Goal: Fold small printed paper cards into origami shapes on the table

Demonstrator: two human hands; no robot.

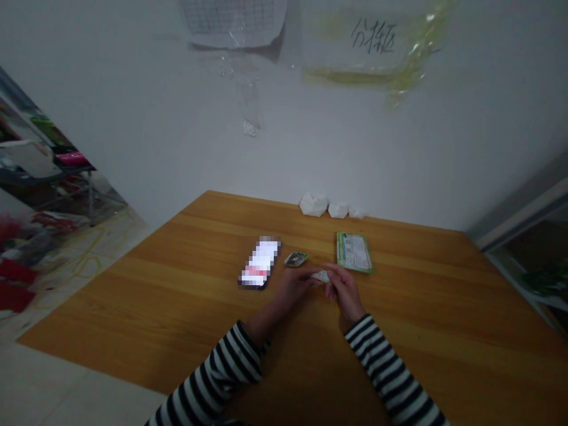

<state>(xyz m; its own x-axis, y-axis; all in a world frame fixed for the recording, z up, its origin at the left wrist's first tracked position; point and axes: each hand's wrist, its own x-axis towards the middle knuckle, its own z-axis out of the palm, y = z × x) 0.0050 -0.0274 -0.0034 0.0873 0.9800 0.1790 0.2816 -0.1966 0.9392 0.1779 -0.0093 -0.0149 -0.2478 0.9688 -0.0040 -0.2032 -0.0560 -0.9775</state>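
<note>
Over the middle of the wooden table (186,284), my left hand (293,288) and my right hand (344,291) meet around a small pale packet (321,276). Both hands pinch it, one from each side; the fingers cover much of it, and its print is too small to read. Just beyond my left hand lies a small dark-and-green packet (296,258). A larger green-and-white packet (354,252) rests flat beyond my right hand. To the left of my left hand is a phone (260,263) with a lit, blurred-out screen.
Crumpled white pieces, perhaps paper (313,205), sit along the table's back edge against the white wall (284,148). Taped sheets hang above. At the right stands a shelf (532,260) with something green inside. Red items (18,284) and clutter occupy the floor at left.
</note>
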